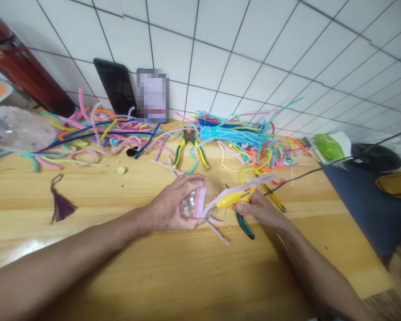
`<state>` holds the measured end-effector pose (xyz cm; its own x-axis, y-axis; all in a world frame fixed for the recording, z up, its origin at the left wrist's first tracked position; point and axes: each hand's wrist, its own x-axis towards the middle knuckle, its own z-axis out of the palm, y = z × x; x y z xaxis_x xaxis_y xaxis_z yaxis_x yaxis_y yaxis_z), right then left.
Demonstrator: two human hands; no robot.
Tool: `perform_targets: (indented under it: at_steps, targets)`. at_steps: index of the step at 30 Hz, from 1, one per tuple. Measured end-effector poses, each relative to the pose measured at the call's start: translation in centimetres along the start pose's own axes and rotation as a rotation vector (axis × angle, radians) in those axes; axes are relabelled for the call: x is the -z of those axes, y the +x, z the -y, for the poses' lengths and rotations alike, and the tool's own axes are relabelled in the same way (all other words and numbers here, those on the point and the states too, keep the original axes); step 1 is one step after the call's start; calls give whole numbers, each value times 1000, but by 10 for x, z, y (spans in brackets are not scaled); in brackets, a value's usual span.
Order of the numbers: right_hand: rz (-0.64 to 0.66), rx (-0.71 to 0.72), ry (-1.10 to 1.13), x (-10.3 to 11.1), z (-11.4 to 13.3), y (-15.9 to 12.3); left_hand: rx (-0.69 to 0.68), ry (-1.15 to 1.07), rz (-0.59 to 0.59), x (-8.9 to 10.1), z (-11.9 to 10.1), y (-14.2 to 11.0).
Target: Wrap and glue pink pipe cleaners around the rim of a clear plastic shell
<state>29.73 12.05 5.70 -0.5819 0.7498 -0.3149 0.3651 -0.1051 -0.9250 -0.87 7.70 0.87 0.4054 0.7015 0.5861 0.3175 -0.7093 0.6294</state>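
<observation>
My left hand (173, 203) is wrapped round a clear plastic bottle (189, 205), which lies on its side above the wooden table. Pink and lilac pipe cleaners (200, 201) run around the bottle as a band, and loose lilac ends hang below it. In my right hand (259, 207) is a yellow hot glue gun (232, 198), its metal tip at the band. A lilac strip (263, 179) passes along the top of the glue gun; whether my right fingers also hold it I cannot tell. Dark green-handled pliers (245, 225) lie just under my right hand.
Green-and-yellow pliers (203, 154) lie open before heaps of coloured pipe cleaners (227, 133) along the tiled wall. A black cable (297, 175) crosses the right side. A purple tassel (62, 205), another clear bottle (16, 129) and a leaning phone (116, 87) are at left.
</observation>
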Motion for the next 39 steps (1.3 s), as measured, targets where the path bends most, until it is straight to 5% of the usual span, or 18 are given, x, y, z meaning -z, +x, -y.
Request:
perform_targets:
  at_steps: [39]
  targets:
    - [-147, 74, -19, -2, -3, -1, -63, -17, 0, -2, -2, 2]
